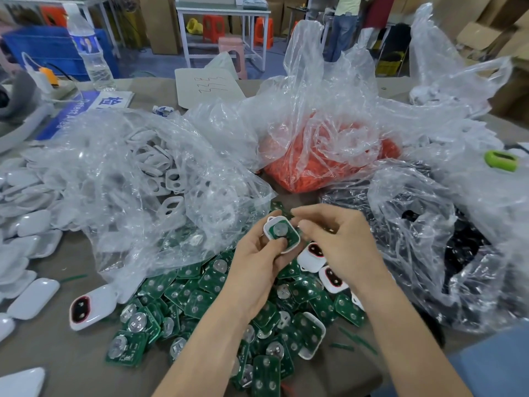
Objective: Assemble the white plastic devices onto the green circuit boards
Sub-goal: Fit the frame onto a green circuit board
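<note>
White plastic shell [292, 247], held above the middle of the table [57, 353], carries a green circuit board [288, 237] seated inside its rim, with a round silver coin cell [279, 229] facing up. The left hand [254, 259] grips the shell from below and from the left, fingers curled under it and thumb pressed on the board's lower edge. The right hand [332, 242] has curled fingers; its thumb and index finger pinch the shell's upper right corner.

Directly beneath both hands lies a loose pile of green circuit boards [200, 305]. Three assembled white devices [312, 255] with dark, red-rimmed windows lie on the pile, just under the right hand; another lies at the pile's left edge. A clear bag of white frames [160, 179] stands left of the hands, a bag of red parts [323, 156] behind them, and a bag of black parts [429, 247] to the right. White covers [31, 224] are spread along the table's left side.
</note>
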A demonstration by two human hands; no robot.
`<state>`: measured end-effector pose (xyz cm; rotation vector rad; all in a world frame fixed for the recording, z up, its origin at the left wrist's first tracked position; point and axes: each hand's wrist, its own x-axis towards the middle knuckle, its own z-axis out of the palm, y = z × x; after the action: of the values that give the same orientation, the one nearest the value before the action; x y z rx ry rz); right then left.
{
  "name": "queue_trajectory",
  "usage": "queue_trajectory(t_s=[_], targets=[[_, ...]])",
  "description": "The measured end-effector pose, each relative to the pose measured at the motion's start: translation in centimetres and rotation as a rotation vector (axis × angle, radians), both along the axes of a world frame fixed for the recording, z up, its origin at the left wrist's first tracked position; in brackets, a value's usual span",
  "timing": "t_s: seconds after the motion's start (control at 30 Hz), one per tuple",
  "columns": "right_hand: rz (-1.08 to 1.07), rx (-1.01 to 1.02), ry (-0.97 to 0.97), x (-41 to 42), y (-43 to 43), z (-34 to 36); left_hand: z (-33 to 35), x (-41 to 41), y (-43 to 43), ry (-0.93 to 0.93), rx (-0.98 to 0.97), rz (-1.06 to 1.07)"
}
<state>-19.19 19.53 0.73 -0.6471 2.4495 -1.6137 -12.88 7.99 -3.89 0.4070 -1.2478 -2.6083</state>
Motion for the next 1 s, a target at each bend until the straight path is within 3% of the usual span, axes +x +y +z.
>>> queue_trajectory(t_s=[0.1,0.27,0.67,1.0], targets=[[-0.064,-0.075,-0.119,-0.6,0.6,0.0,-0.1,0.1,-0.2,0.011,0.032,-0.009],[0.076,-0.079,-0.284,-0.6,0.4,-0.1,-0.4,0.1,-0.2,0.023,-0.037,-0.039],[-0.027,-0.092,-0.233,-1.2,0.2,-1.2,-0.5,0.1,-0.3,0.079,-0.157,-0.051],[0.028,-0.096,-0.232,-1.4,0.6,-1.1,-0.5,0.1,0.0,0.094,-0.306,-0.013]])
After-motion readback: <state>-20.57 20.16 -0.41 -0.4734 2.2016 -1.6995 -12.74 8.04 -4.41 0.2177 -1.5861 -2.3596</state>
